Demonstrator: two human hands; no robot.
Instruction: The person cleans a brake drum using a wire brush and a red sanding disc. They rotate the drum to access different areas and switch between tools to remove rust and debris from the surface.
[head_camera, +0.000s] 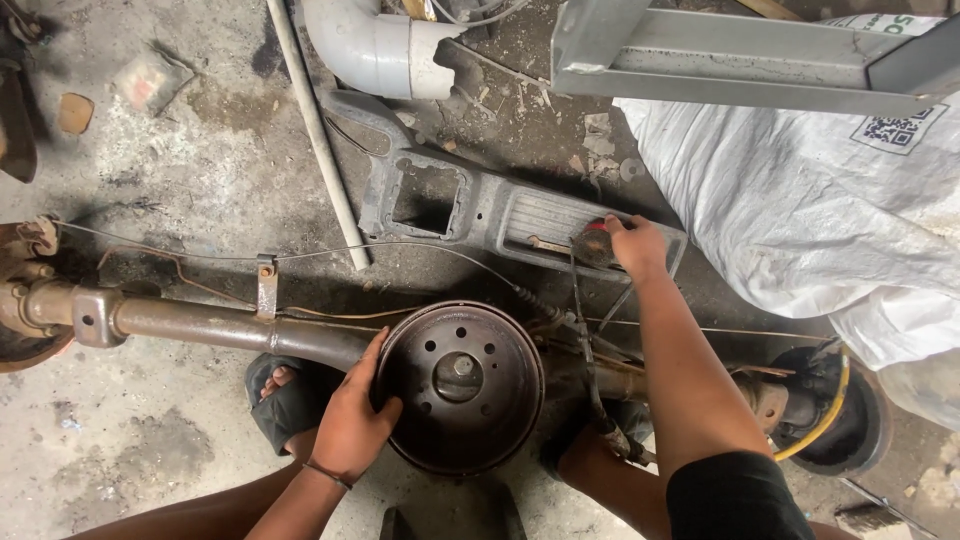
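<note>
At nine o'clock an old rusty axle tube (200, 325) is seen lying across the stained concrete floor (150, 450), with a thin cable (400, 245) strung above it. Near the centre, the brake drum (462, 385) is held upright on its edge; its left rim is gripped by the left hand (350, 425), fingers (375, 355) curled over the edge and clamped on it. At one o'clock from the drum, a small round red-and-dark part (594, 243) is covered by the right hand (636, 247), resting on a grey metal frame (480, 205); its fingers are bent down onto the part, though a full grip cannot be confirmed. The drum is best steadied firmly while the far hand works. At three o'clock, a white sack (800, 190) is seen.
</note>
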